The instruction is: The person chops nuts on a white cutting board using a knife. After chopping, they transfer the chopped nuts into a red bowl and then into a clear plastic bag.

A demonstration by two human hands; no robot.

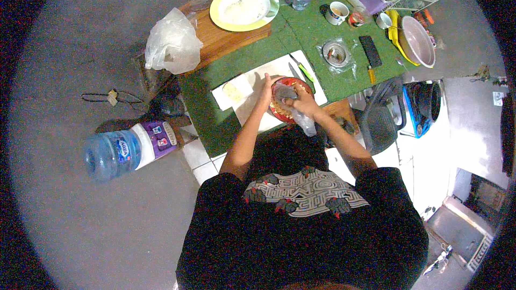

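Note:
My left hand [267, 90] rests against the left side of a red bowl [274, 108] that holds pale brown bits of food. Over the bowl, my right hand [303, 102] grips a clear plastic bag [307, 124], part of which hangs past the bowl's near rim. What the bag holds cannot be told. The bowl stands on a white board [319, 88]. Beyond it lie a green-handled knife [305, 71] and a second blade [294, 71]. A pale flat piece of food [232, 92] lies on white paper at the board's left end.
Around the green mat [250, 58] stand a large yellow-rimmed plate [217, 18], a white plastic bag [173, 44], a metal dish [336, 53], a cup [337, 13] and a cleaver [370, 51]. A plastic basin [419, 42] is at the far right; a chair [379, 121] stands close by.

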